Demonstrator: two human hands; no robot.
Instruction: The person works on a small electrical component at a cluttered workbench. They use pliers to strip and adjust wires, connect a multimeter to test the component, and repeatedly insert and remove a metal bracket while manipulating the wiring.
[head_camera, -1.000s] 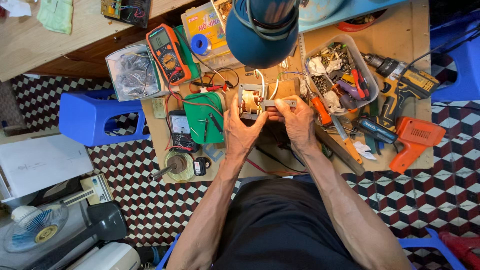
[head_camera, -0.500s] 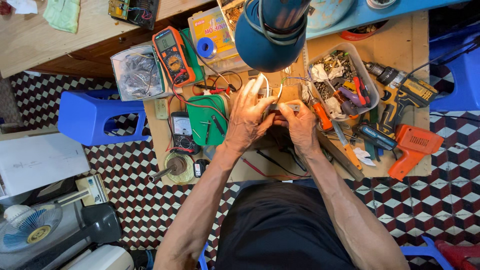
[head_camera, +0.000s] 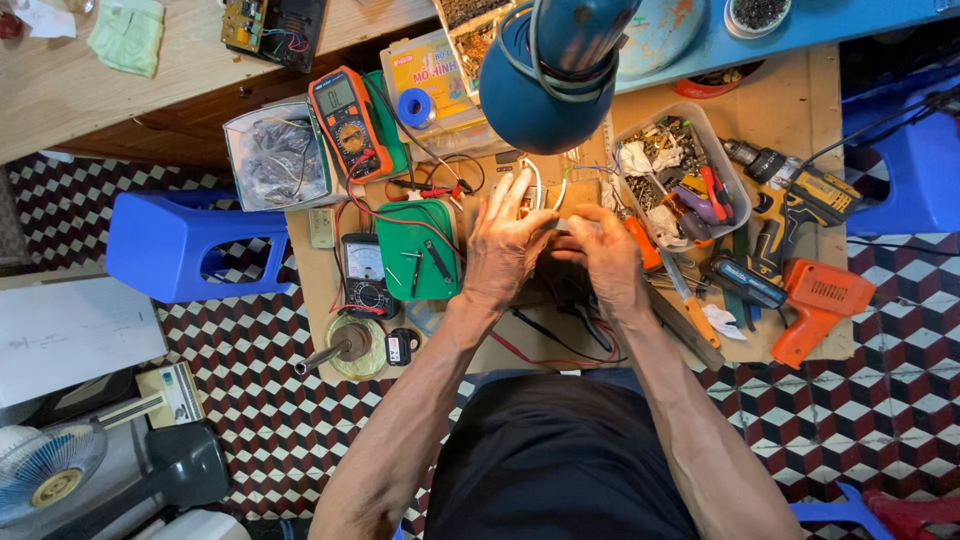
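Taking the blue lamp shade as landmark and reading left to right: far left of it a blue stool stands on the checkered floor, and nearer, on the wooden table, lie an orange multimeter and a green mat. Directly below the shade the left hand and right hand meet, fingers curled around a small wired part that they largely hide, so its shape cannot be told. Right of the shade sit a clear tray of tools, a cordless drill and an orange power tool.
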